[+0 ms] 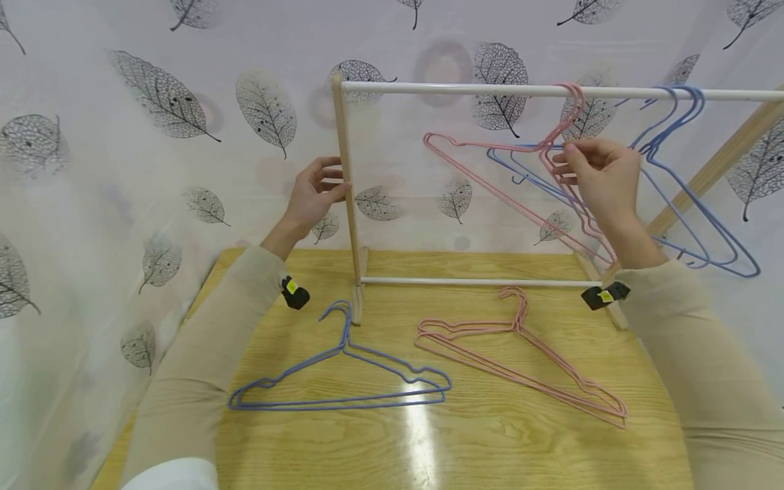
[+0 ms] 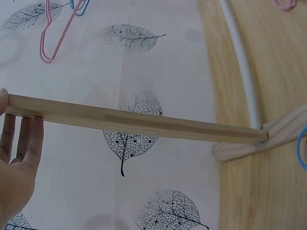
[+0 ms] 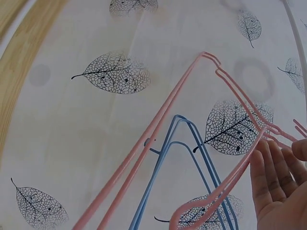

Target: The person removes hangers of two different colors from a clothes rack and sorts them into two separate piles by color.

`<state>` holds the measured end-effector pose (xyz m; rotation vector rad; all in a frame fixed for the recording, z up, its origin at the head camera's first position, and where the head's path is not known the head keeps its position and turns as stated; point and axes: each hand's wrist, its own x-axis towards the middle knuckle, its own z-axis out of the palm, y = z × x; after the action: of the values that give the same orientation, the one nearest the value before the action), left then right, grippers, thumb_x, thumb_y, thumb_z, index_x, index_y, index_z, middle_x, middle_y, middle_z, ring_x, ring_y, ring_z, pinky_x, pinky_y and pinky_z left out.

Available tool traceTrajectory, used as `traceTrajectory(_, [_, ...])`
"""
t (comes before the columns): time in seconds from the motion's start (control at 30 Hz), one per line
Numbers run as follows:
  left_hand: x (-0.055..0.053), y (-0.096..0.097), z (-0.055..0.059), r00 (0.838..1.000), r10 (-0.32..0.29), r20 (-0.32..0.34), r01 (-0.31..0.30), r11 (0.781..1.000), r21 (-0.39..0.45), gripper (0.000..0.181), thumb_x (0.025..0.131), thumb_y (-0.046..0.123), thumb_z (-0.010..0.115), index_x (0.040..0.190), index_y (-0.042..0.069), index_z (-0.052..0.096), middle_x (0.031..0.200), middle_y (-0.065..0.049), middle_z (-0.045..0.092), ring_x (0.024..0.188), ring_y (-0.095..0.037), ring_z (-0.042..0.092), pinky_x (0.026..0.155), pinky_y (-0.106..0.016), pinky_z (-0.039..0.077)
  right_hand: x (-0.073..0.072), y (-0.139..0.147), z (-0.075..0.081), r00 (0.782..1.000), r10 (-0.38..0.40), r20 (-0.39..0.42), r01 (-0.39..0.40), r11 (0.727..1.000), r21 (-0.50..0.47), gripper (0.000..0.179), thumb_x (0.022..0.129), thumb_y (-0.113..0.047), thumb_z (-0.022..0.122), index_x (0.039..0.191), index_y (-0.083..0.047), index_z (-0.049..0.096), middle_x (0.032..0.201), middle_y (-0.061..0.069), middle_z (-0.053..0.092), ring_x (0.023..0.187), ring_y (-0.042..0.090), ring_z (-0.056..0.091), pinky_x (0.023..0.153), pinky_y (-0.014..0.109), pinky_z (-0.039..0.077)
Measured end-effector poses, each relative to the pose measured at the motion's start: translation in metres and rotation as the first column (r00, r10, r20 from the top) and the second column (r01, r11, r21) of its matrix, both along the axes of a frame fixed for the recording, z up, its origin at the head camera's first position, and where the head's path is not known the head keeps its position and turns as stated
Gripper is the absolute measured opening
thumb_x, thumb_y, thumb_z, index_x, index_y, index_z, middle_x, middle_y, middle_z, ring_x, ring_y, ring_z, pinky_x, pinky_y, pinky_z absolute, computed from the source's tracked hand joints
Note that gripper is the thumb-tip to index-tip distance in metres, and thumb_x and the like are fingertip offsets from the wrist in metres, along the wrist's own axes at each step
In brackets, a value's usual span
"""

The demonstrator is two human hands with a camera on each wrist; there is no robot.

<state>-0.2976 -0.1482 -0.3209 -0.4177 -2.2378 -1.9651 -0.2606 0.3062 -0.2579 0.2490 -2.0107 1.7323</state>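
Pink wire hangers (image 1: 544, 145) hooked on white rod (image 1: 453, 88), right hand (image 1: 606, 177) touching, looks unclenched; left hand (image 1: 314, 201) pinches pale wooden post (image 1: 352, 231). Partway, I'd guess: blue wire hangers (image 1: 654, 144) up too, pink spares (image 1: 518, 327), blue spares (image 1: 345, 345) flat on wood-grain table (image 1: 490, 456).

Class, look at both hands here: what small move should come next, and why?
Probably, the right hand should close gently on the hanging pink hangers. Its fingers look nearly straight and lie right by these hangers, not curled round them. The hangers hang from the white rail, while the left hand holds the wooden post, which may help keep the rail steady.
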Motion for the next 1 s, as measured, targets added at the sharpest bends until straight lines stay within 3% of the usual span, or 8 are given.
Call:
traceTrajectory(0.17, [0.001,-0.001,-0.001,1.0,0.002,-0.005,-0.002,1.0,-0.008,0.047,0.102,0.002,0.066,0.147,0.008,0.056,0.112,0.005,0.065,0.096,-0.007,0.069,0.09,-0.021,0.066,-0.005,-0.007,-0.005,0.999,0.018,-0.032,-0.019,1.0,-0.014,0.021,0.1,-0.011,0.073,0.112,0.006,0.076,0.084,-0.01,0.081,0.069,0.004,0.076,0.065,0.016,0.065])
traceTrajectory(0.23, [0.001,-0.001,-0.001,1.0,0.001,-0.009,-0.001,1.0,-0.012,0.047,0.102,0.002,0.066,0.148,0.008,0.055,0.112,0.005,0.064,0.096,-0.007,0.069,0.09,-0.021,0.066,-0.006,-0.01,-0.006,0.999,-0.028,-0.041,0.031,0.997,0.077,0.022,0.101,-0.014,0.072,0.113,0.004,0.077,0.083,-0.017,0.079,0.068,0.0,0.074,0.064,0.012,0.064])
traceTrajectory(0.33, [0.002,-0.001,-0.001,1.0,0.001,-0.009,-0.001,1.0,-0.016,0.047,0.103,0.002,0.066,0.148,0.008,0.055,0.111,0.005,0.064,0.096,-0.007,0.068,0.09,-0.021,0.066,-0.007,-0.015,-0.007,0.991,-0.112,-0.072,0.127,0.962,0.24,0.027,0.102,-0.021,0.071,0.115,0.002,0.078,0.08,-0.03,0.074,0.067,-0.008,0.07,0.062,0.006,0.059])
traceTrajectory(0.4, [0.002,-0.001,-0.002,1.0,0.003,-0.006,-0.003,1.0,-0.014,0.047,0.103,0.002,0.066,0.148,0.008,0.055,0.111,0.005,0.064,0.096,-0.007,0.068,0.091,-0.022,0.066,-0.007,-0.018,-0.006,0.988,-0.13,-0.081,0.148,0.946,0.29,0.029,0.102,-0.022,0.071,0.117,0.002,0.077,0.08,-0.034,0.071,0.066,-0.01,0.068,0.062,0.005,0.058])
traceTrajectory(0.83, [0.003,0.001,-0.001,1.0,-0.003,-0.016,0.003,1.0,-0.013,0.047,0.103,0.003,0.066,0.148,0.008,0.055,0.114,0.003,0.064,0.097,-0.008,0.068,0.093,-0.024,0.066,-0.01,-0.033,-0.003,0.981,-0.169,-0.093,0.191,0.921,0.341,0.029,0.103,-0.022,0.069,0.115,0.002,0.078,0.076,-0.037,0.066,0.068,-0.011,0.067,0.063,0.003,0.055])
traceTrajectory(1.0, [0.002,0.0,0.0,1.0,0.002,-0.009,-0.002,1.0,-0.012,0.047,0.103,0.003,0.066,0.147,0.008,0.056,0.113,0.004,0.064,0.096,-0.008,0.069,0.093,-0.024,0.066,-0.011,-0.039,-0.006,0.985,-0.159,-0.069,0.173,0.928,0.329,0.028,0.102,-0.021,0.069,0.114,0.003,0.078,0.075,-0.036,0.066,0.067,-0.009,0.067,0.061,0.004,0.055])
